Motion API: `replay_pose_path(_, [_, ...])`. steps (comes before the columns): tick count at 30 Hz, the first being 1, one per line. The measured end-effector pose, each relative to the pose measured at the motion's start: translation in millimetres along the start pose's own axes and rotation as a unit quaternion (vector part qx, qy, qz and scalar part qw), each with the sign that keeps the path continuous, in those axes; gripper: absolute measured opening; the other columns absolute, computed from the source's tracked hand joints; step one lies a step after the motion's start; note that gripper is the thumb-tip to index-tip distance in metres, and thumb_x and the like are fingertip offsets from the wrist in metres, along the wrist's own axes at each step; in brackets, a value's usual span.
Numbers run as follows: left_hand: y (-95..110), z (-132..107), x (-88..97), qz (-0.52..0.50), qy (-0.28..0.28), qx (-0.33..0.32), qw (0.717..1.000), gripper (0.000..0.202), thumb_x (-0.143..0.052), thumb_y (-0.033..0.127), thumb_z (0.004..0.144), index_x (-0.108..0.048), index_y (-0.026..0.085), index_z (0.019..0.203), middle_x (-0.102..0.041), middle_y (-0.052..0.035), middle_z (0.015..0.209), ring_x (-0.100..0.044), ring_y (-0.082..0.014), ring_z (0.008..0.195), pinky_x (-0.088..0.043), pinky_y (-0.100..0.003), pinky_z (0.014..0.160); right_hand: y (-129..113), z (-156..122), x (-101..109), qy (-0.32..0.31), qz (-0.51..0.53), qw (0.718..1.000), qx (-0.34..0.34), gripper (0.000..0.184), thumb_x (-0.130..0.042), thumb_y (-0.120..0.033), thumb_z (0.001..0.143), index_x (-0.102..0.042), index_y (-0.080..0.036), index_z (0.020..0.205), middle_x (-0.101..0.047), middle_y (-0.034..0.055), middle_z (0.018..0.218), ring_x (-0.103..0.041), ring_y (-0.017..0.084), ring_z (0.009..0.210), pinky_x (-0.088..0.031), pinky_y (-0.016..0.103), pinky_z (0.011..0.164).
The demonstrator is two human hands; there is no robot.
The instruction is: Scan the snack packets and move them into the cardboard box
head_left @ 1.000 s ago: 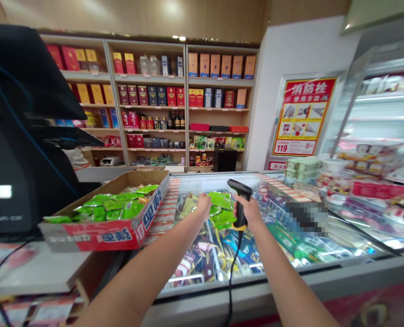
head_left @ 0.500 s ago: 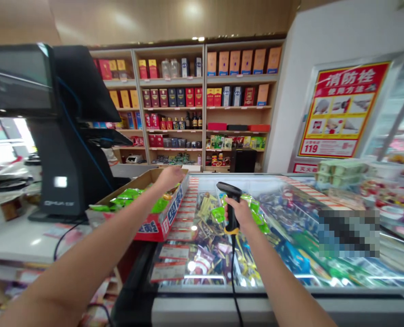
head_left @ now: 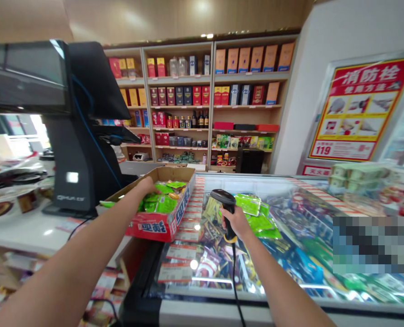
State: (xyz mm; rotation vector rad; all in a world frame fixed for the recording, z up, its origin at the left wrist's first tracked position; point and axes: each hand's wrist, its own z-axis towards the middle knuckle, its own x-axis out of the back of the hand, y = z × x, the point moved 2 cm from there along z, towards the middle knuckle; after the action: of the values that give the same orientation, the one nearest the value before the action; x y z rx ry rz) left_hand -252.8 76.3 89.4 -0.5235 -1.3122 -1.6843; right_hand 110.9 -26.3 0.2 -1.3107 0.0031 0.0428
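My right hand (head_left: 235, 221) is closed round the handle of a black barcode scanner (head_left: 224, 200), held over the glass freezer lid (head_left: 290, 190); its cable hangs down toward me. A few green snack packets (head_left: 258, 217) lie on the glass just right of the scanner. My left hand (head_left: 146, 185) reaches into an open cardboard box (head_left: 161, 225) with red and blue print, down among the green packets (head_left: 164, 204) inside. Its fingers are hidden in the box, so I cannot make out whether they grip a packet.
A black checkout terminal (head_left: 68, 122) stands on the white counter (head_left: 27, 231) at left. Wooden shelves (head_left: 202, 100) of boxed goods and bottles fill the back wall. A red fire-hydrant poster (head_left: 358, 109) hangs at right. The freezer holds several wrapped ice creams.
My left hand left the green packets on the glass, swung left and dropped into the cardboard box. My view turned left; the scanner hand stayed over the freezer.
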Motion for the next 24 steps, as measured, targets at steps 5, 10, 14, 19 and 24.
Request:
replay_pose_path(5, [-1.0,2.4,8.8,0.0,0.1,0.006,0.995,0.036,-0.079,0.02,0.05,-0.058,0.017,0.08,-0.065,-0.0037,0.073,-0.064,-0.0256,0.082,-0.047,-0.03,0.067,-4.6,-2.0,-3.8,-0.015,-0.004,1.0,0.021,0.023,-0.069,-0.038,0.067,-0.057,-0.017,0.067,-0.054,-0.003,0.046,-0.05,0.013,0.034,-0.043,0.025,0.036])
replay_pose_path(10, [11.9,-8.0,17.7,-0.256,0.087,-0.021,0.963,0.041,-0.08,0.041,0.05,-0.052,0.018,0.07,-0.054,0.0039,0.058,-0.057,-0.016,0.061,-0.045,-0.026,0.056,-16.7,-10.1,-5.8,-0.052,0.035,0.997,0.047,0.024,-0.067,-0.038,0.071,-0.057,-0.016,0.065,-0.054,-0.002,0.047,-0.05,0.012,0.035,-0.043,0.025,0.039])
replay_pose_path(14, [42.9,-29.3,21.6,-0.399,0.015,-0.063,0.915,0.051,-0.082,0.042,0.051,-0.052,0.018,0.085,-0.06,0.0036,0.065,-0.056,-0.0132,0.057,-0.046,-0.025,0.053,-22.9,-14.8,-6.4,-0.06,0.091,0.993,0.047,0.025,-0.069,-0.038,0.069,-0.06,-0.016,0.075,-0.056,-0.0025,0.05,-0.05,0.011,0.037,-0.044,0.025,0.039])
replay_pose_path(19, [73.2,-64.0,14.6,-0.354,-0.014,-0.126,0.927,0.047,-0.079,0.04,0.057,-0.053,0.018,0.089,-0.063,0.0023,0.074,-0.061,-0.0161,0.065,-0.048,-0.025,0.054,-21.8,-15.9,-4.9,-0.064,0.126,0.988,0.054,0.029,-0.071,-0.04,0.068,-0.06,-0.015,0.078,-0.056,-0.0023,0.051,-0.05,0.011,0.037,-0.042,0.024,0.038])
replay_pose_path(24, [93.8,-104.0,-9.8,-0.247,0.021,-0.131,0.96,0.025,-0.069,0.032,0.068,-0.048,0.02,0.077,-0.057,0.0039,0.066,-0.058,-0.0165,0.065,-0.044,-0.027,0.06,-23.0,-19.7,-5.5,-0.089,0.109,0.988,0.06,0.027,-0.07,-0.041,0.071,-0.06,-0.016,0.076,-0.056,-0.0016,0.051,-0.051,0.011,0.038,-0.042,0.024,0.039])
